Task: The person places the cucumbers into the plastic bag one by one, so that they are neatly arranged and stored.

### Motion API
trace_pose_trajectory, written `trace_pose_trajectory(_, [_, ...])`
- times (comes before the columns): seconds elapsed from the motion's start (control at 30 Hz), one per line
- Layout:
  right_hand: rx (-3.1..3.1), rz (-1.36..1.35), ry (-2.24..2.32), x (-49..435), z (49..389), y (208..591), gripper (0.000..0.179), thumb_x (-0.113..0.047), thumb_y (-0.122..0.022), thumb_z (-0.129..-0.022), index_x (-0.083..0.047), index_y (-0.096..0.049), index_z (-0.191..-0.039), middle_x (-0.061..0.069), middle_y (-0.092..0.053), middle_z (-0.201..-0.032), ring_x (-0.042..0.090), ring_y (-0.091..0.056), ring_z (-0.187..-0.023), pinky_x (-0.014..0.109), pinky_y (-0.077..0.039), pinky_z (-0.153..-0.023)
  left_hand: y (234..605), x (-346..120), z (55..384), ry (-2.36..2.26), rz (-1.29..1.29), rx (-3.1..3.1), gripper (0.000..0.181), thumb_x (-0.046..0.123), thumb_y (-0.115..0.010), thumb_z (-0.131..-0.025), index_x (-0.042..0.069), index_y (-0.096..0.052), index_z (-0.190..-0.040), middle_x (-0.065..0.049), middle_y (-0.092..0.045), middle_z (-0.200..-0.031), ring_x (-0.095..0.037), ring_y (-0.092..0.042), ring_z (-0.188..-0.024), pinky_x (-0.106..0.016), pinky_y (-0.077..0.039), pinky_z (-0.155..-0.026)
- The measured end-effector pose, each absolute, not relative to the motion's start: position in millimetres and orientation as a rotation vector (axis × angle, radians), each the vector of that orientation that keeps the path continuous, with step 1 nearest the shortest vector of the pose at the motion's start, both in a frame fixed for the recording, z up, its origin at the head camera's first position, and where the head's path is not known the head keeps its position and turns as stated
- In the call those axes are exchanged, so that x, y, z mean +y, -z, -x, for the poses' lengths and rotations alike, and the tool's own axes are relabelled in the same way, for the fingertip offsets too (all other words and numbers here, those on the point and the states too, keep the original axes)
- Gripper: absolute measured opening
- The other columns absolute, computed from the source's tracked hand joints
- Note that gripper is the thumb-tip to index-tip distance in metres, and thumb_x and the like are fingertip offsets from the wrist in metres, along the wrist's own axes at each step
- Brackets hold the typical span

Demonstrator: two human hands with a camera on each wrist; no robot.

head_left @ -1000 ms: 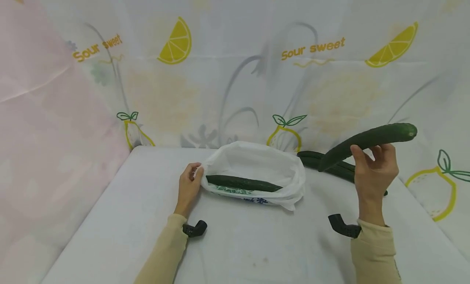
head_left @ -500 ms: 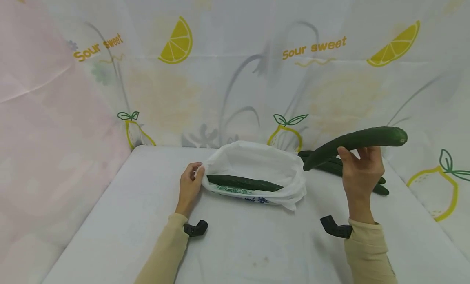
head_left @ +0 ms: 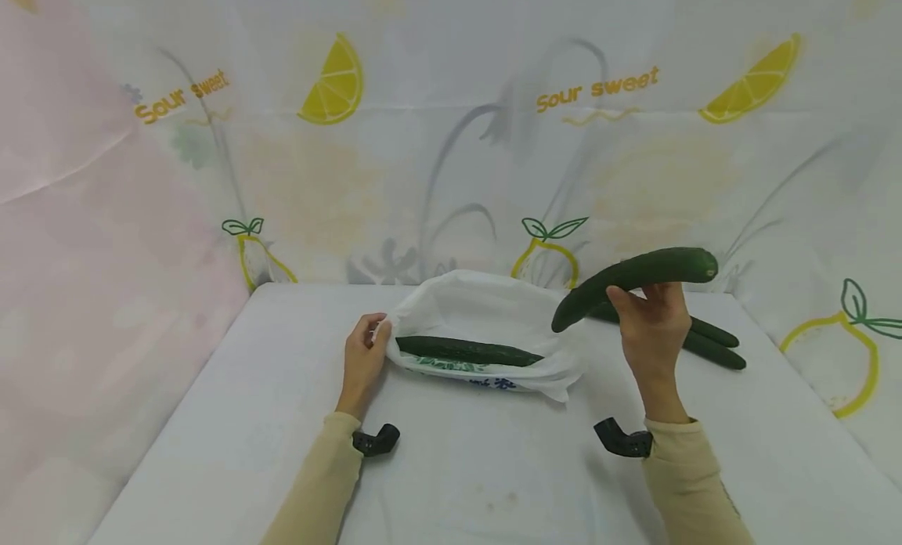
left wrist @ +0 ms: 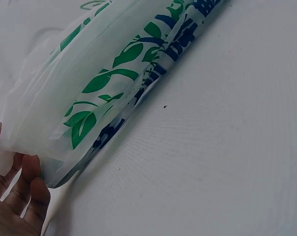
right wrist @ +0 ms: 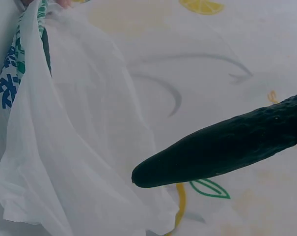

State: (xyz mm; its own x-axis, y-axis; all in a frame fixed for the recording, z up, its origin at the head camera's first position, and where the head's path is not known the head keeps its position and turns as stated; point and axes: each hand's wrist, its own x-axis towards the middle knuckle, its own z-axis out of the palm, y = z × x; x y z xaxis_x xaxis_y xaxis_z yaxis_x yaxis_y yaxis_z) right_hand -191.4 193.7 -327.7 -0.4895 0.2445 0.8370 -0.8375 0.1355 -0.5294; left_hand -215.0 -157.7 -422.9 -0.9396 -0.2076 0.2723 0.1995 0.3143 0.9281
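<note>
A white plastic bag (head_left: 486,302) with green leaf and blue print lies with its mouth spread wide. Inside it, along the front side, rests one cucumber (head_left: 468,351). My left hand (head_left: 364,361) pinches the bag's left edge between thumb and fingers; in the left wrist view the fingers (left wrist: 33,196) are at the bag's end. Raised above the table, a second cucumber (head_left: 634,272) is gripped by my right hand (head_left: 654,337), its narrow end tilted down at the bag's right rim. The right wrist view shows that cucumber (right wrist: 212,147) overlapping the white bag (right wrist: 79,137).
Behind my right hand, two more cucumbers (head_left: 712,345) lie side by side on the white table (head_left: 493,467). A lemon-printed cloth (head_left: 423,161) hangs behind the table's back edge, and a pinkish cloth (head_left: 92,255) hangs at the left.
My right hand has carried the cucumber leftward, from over the cucumbers on the table to the bag's right rim. The left hand and the bag stay in place.
</note>
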Motion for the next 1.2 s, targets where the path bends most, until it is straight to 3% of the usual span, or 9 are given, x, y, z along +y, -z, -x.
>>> trace_pose_trajectory(0.17, [-1.64, -0.571, -1.516, 180.3, 192.0, 333.8, 0.041, 0.021, -0.064, -0.075, 0.014, -0.052, -0.114, -0.007, -0.063, -0.103, 0.01, -0.063, -0.099, 0.02, -0.052, -0.083, 422.7, -164.8, 210.5, 1.651, -0.032, -2.244, 0.027, 0.014, -0.054, -0.096, -0.004, -0.059, -0.115, -0.019, -0.062, -0.101, -0.003, -0.051, -0.08, -0.013, -0.039, -0.07])
trace_pose_trajectory(0.47, [-1.745, -0.581, -1.438, 167.6, 190.0, 339.5, 0.039, 0.021, -0.068, -0.071, 0.013, -0.056, -0.107, -0.014, -0.062, -0.1, 0.002, -0.061, -0.094, 0.018, -0.05, -0.084, 453.8, -169.8, 235.4, 1.648, -0.004, -2.208, 0.027, 0.019, -0.057, -0.095, 0.002, -0.061, -0.115, -0.015, -0.063, -0.1, -0.001, -0.051, -0.076, -0.016, -0.041, -0.068])
trace_pose_trajectory(0.63, [-1.799, -0.663, -1.242, 160.5, 190.9, 340.2, 0.041, 0.021, -0.071, -0.066, 0.014, -0.059, -0.105, 0.002, -0.063, -0.099, 0.003, -0.06, -0.098, 0.022, -0.051, -0.085, 453.8, -167.0, 237.2, 1.674, 0.014, -2.186, 0.028, 0.021, -0.057, -0.095, 0.002, -0.061, -0.115, -0.017, -0.063, -0.102, -0.002, -0.052, -0.078, -0.015, -0.041, -0.068])
trace_pose_trajectory(0.8, [-1.838, -0.727, -1.137, 153.2, 197.0, 347.4, 0.045, 0.02, -0.075, -0.064, 0.012, -0.062, -0.106, 0.02, -0.063, -0.098, 0.006, -0.06, -0.101, 0.021, -0.051, -0.086, 433.8, -163.0, 224.2, 1.691, 0.033, -2.178, 0.027, 0.013, -0.056, -0.095, -0.005, -0.059, -0.114, -0.021, -0.062, -0.101, -0.001, -0.052, -0.078, -0.014, -0.041, -0.067])
trace_pose_trajectory(1.2, [-1.953, -0.843, -1.028, 146.9, 217.3, 377.6, 0.054, 0.006, -0.078, -0.069, -0.003, -0.062, -0.12, 0.011, -0.064, -0.112, 0.022, -0.063, -0.096, 0.019, -0.047, -0.085, 424.7, -156.8, 215.9, 1.696, 0.024, -2.185, 0.027, 0.013, -0.055, -0.095, -0.006, -0.059, -0.114, -0.021, -0.062, -0.1, 0.0, -0.051, -0.079, -0.013, -0.041, -0.07])
